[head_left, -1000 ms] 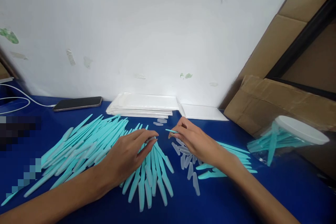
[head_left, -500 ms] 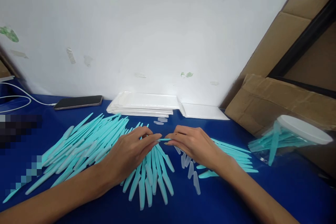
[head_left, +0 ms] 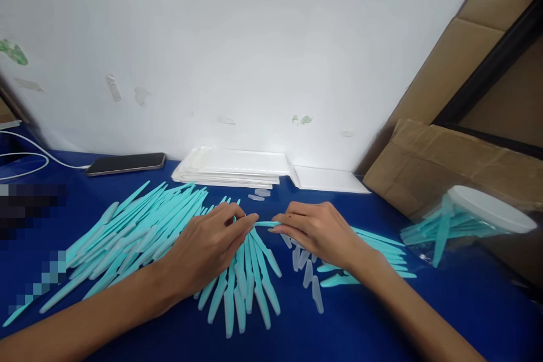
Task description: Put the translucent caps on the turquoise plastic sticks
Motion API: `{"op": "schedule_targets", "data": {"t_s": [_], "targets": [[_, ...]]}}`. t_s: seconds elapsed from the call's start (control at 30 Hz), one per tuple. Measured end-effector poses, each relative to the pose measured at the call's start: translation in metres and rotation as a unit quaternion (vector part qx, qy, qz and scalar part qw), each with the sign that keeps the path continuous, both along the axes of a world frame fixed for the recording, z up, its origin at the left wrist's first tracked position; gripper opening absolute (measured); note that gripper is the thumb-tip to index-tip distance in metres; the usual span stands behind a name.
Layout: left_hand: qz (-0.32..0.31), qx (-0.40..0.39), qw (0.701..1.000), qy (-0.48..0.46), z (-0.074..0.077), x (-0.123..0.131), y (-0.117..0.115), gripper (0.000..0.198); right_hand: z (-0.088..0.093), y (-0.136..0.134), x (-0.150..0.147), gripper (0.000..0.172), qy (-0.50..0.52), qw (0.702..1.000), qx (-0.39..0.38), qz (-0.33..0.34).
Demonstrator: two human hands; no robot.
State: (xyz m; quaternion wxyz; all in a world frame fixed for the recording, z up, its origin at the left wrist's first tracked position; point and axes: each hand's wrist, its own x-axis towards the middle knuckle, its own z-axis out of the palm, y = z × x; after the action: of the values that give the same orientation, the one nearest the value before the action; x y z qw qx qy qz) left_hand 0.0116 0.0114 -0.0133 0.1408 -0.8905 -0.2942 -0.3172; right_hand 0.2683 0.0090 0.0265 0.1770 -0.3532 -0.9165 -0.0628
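Observation:
In the head view, one turquoise eyebrow razor (head_left: 266,224) is stretched level between my two hands, and only a short middle part of it shows. My left hand (head_left: 218,237) pinches its left end between thumb and fingertips. The right end is gripped by my right hand (head_left: 316,232), whose fingers cover it. Below them, several turquoise razors with clear covers fan out on the blue table (head_left: 292,334). Loose translucent blade caps (head_left: 307,273) lie under my right hand. Beside my left forearm spreads a large pile of capped razors (head_left: 139,232).
Several turquoise razors (head_left: 382,243) lie right of my right hand. A clear tub with a white lid (head_left: 492,209) lies tipped on its side, razors inside. White packets (head_left: 233,164) and a phone (head_left: 127,164) on a cable are along the wall. Cardboard (head_left: 445,164) borders the right.
My hands have drawn slightly apart, the right one shifting a little right. More of the turquoise razor shows between them. The piles look the same.

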Motion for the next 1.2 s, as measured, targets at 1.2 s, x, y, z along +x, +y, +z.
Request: {"op": "schedule_targets", "data": {"t_s": [1.2], "targets": [[-0.017,0.039,0.999,0.002,0.007,0.003,-0.004,0.021,-0.002,-0.001,-0.004,0.039,0.035,0.999,-0.025,0.005]]}}
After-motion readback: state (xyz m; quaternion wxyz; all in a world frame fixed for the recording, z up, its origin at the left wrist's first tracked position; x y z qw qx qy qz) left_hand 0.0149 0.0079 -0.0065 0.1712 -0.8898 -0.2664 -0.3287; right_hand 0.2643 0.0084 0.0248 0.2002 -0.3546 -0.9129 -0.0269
